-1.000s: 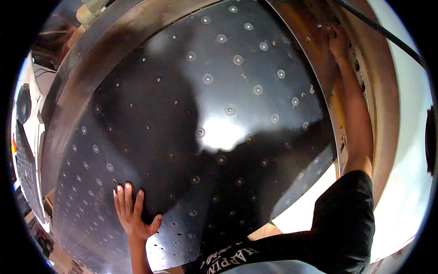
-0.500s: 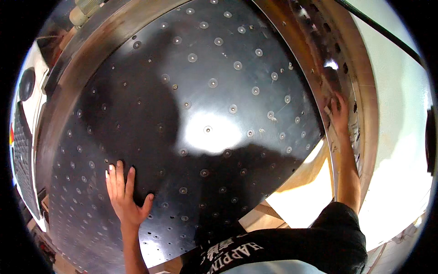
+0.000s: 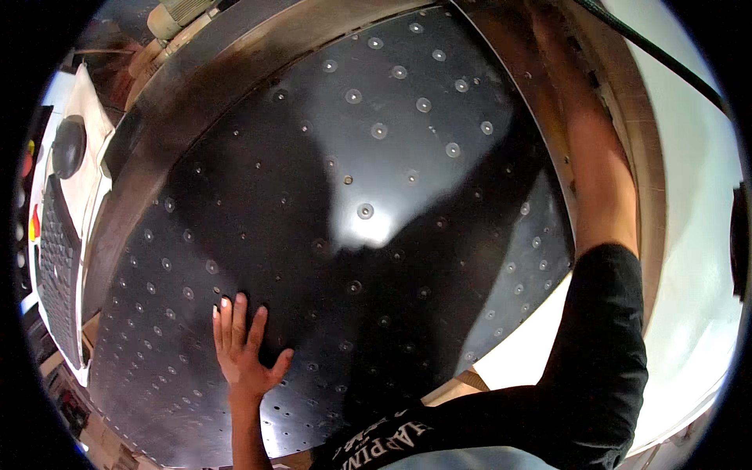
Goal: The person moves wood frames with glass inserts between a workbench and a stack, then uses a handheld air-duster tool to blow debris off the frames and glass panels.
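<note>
A large dark, glossy curved panel (image 3: 366,270) dotted with small round screw-like fittings fills the middle of the head view. My left hand (image 3: 243,348) lies flat on its lower left part, fingers stretched and thumb out to the side, holding nothing. My right forearm (image 3: 599,157) reaches far forward along the brown channel (image 3: 548,117) beside the panel's right edge. Its far end fades into shadow at the top of the picture, so the right hand's fingers and anything in them cannot be made out.
A brown metal rim (image 3: 164,157) curves around the panel's left and far sides. Beyond it at left are a black keyboard (image 3: 59,266) and a black mouse (image 3: 69,147) on a white surface. A dark cable (image 3: 658,55) crosses the white surface at far right.
My right arm has stretched much farther forward along the channel, taking its hand from plain sight into shadow at the top. The view has shifted slightly; my left hand stays flat on the panel.
</note>
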The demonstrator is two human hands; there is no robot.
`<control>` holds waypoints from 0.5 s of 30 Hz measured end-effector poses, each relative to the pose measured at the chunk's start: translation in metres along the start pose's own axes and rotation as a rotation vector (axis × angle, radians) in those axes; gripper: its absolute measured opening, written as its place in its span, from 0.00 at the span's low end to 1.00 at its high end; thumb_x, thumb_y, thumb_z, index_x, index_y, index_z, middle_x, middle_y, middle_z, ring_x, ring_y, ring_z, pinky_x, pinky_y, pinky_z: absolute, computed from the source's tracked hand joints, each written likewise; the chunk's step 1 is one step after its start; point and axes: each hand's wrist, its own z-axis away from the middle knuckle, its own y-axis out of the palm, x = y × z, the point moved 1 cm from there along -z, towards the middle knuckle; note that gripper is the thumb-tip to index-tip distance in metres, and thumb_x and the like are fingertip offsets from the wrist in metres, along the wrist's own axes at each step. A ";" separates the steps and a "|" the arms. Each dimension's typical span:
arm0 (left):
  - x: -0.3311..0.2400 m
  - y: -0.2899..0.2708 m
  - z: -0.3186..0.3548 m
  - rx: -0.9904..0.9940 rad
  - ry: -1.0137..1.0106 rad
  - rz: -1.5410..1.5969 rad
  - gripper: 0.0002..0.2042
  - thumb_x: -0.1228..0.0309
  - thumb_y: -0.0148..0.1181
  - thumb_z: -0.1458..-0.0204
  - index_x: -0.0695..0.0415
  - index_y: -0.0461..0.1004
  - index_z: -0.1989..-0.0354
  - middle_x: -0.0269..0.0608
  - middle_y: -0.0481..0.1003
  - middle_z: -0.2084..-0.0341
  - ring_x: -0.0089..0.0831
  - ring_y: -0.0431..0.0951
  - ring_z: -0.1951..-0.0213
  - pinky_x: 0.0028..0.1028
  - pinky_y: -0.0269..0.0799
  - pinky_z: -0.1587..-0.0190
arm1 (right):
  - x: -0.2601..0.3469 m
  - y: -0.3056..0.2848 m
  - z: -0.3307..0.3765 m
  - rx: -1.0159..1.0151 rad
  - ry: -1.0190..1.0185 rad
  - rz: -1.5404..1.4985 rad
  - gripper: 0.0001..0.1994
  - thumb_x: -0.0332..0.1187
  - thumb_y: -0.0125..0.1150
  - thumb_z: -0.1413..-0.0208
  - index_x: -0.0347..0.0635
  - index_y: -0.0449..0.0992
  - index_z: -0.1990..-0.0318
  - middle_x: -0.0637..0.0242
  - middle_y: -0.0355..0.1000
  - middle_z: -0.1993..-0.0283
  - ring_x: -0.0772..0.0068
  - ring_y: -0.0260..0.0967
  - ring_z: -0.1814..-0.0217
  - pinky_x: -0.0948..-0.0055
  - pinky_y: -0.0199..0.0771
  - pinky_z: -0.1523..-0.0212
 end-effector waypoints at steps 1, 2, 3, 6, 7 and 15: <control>0.000 -0.001 -0.001 0.011 0.011 -0.002 0.36 0.42 0.56 0.43 0.52 0.68 0.31 0.53 0.59 0.26 0.60 0.54 0.25 0.61 0.46 0.26 | -0.005 0.009 -0.011 0.023 0.019 0.027 0.30 0.50 0.58 0.32 0.40 0.67 0.31 0.49 0.71 0.34 0.44 0.67 0.31 0.55 0.63 0.29; -0.002 -0.005 -0.004 0.021 0.015 0.010 0.36 0.42 0.56 0.42 0.52 0.67 0.30 0.55 0.59 0.26 0.61 0.55 0.26 0.61 0.46 0.26 | -0.011 0.023 -0.019 0.041 0.032 0.035 0.30 0.50 0.58 0.32 0.40 0.67 0.31 0.49 0.71 0.34 0.44 0.67 0.31 0.55 0.63 0.29; -0.003 -0.005 -0.005 0.016 0.014 0.001 0.36 0.42 0.56 0.42 0.52 0.67 0.30 0.55 0.59 0.27 0.61 0.55 0.26 0.61 0.46 0.26 | -0.012 0.029 -0.023 0.051 0.045 0.044 0.30 0.50 0.57 0.32 0.40 0.67 0.31 0.49 0.71 0.34 0.44 0.67 0.31 0.55 0.63 0.29; -0.003 -0.001 -0.004 0.013 0.026 -0.030 0.36 0.43 0.55 0.42 0.53 0.68 0.30 0.57 0.60 0.27 0.61 0.55 0.26 0.61 0.47 0.27 | -0.006 0.046 -0.019 0.063 0.056 0.039 0.30 0.50 0.57 0.32 0.40 0.67 0.31 0.48 0.72 0.35 0.44 0.68 0.32 0.55 0.64 0.30; -0.005 0.000 -0.005 -0.008 0.022 -0.030 0.35 0.43 0.55 0.42 0.53 0.69 0.31 0.57 0.60 0.27 0.61 0.56 0.26 0.61 0.48 0.27 | -0.002 0.045 -0.012 0.067 0.054 0.042 0.30 0.50 0.57 0.32 0.40 0.67 0.31 0.48 0.72 0.35 0.43 0.68 0.32 0.55 0.64 0.30; -0.015 0.000 -0.005 -0.047 0.055 -0.081 0.37 0.42 0.51 0.38 0.56 0.66 0.29 0.57 0.58 0.26 0.62 0.55 0.26 0.59 0.47 0.26 | 0.028 0.003 0.084 0.054 0.091 -0.028 0.29 0.49 0.56 0.31 0.39 0.67 0.31 0.46 0.72 0.36 0.43 0.69 0.33 0.55 0.66 0.32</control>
